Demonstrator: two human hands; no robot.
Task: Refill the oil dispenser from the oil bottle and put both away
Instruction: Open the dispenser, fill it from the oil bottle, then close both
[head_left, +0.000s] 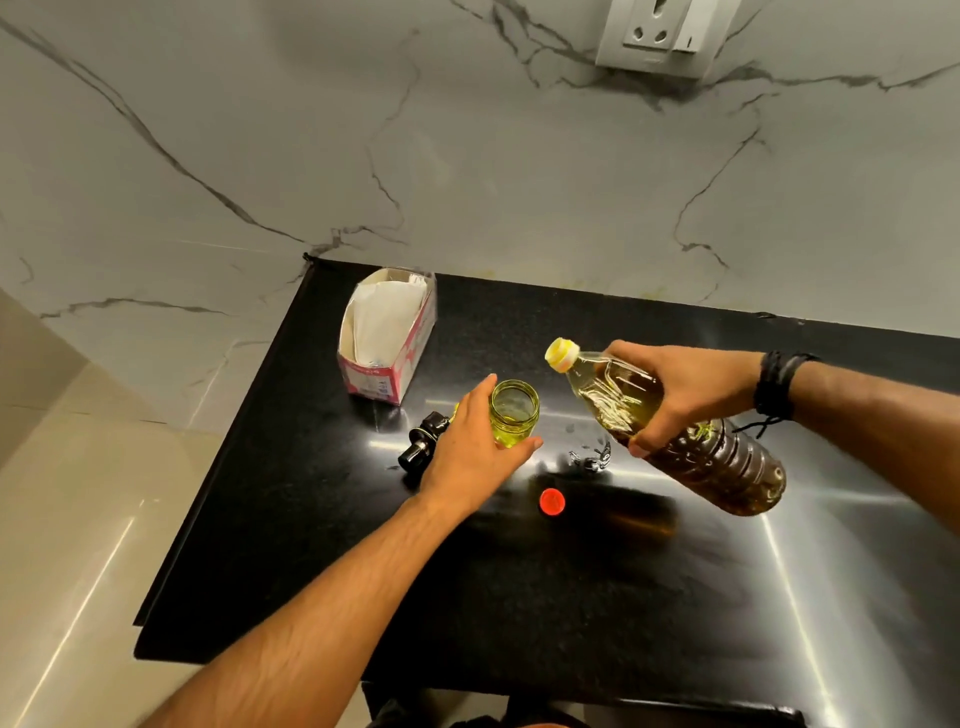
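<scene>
No words, brands or numbers can be read. The open white and pink cardboard box (387, 338) at the far left of the black counter carries small print on its near end, too blurred to make out. The clear plastic oil bottle (670, 431) shows no readable label.

my counter (623, 597) glossy black | wall (467, 156) white marble, grey veins | oil bottle (691, 441) amber-yellow, yellow spout | oil dispenser (514, 415) clear glass, yellow-green oil | dispenser's pump top (423, 441) black | cap (551, 502) red | carton (387, 338) white and pink | my wristband (779, 384) black
</scene>
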